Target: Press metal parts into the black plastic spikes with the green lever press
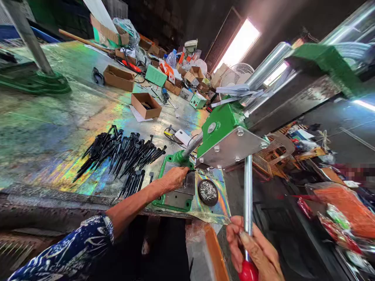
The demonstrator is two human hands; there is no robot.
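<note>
On the bench stands a hand press with a green head [224, 121] and a green base [172, 203]. My left hand [175, 178] is over the base plate, fingers pinched at a small black part [191, 171] that is mostly hidden under the head. My right hand [258, 248] is closed around the steel lever [248, 195], just above its red knob [248, 271]. A round dark dish [208, 192] of small silvery metal pieces sits right of the base. Left of the press lies a pile of black plastic stakes [125, 152], with several more lined up [133, 183] near the bench edge.
Small cardboard boxes [145, 105] [118, 78], green device boxes [156, 75] and clutter fill the back of the bench. Another green machine base [35, 80] stands at far left. A fan [236, 74] is behind the press. Wicker chairs [272, 150] and bagged goods [345, 210] are at right.
</note>
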